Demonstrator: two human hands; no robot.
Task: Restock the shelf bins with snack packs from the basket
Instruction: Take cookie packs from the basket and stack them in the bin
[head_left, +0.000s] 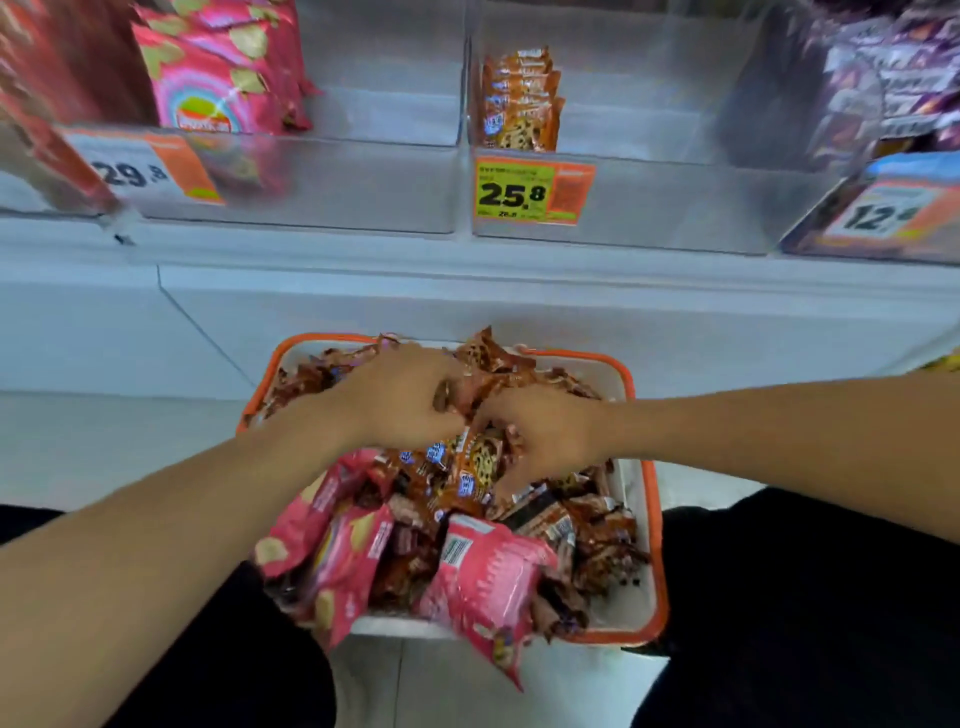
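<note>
Both arms reaching down, left hand (410, 397) and right hand (545, 431) knuckles-up, each grip grasping brown snack packs (467, 467) in basket (652, 519)

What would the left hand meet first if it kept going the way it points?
Probably the right hand: the left hand points right across the basket, its fingers curled in the brown cookie packs. Depth is unclear.

Lighting: bright, even, soft shadows (source unseen). Motion blur smears the frame's upper corners; wide-angle bowing at the edges. Centre fairly sharp.
</note>
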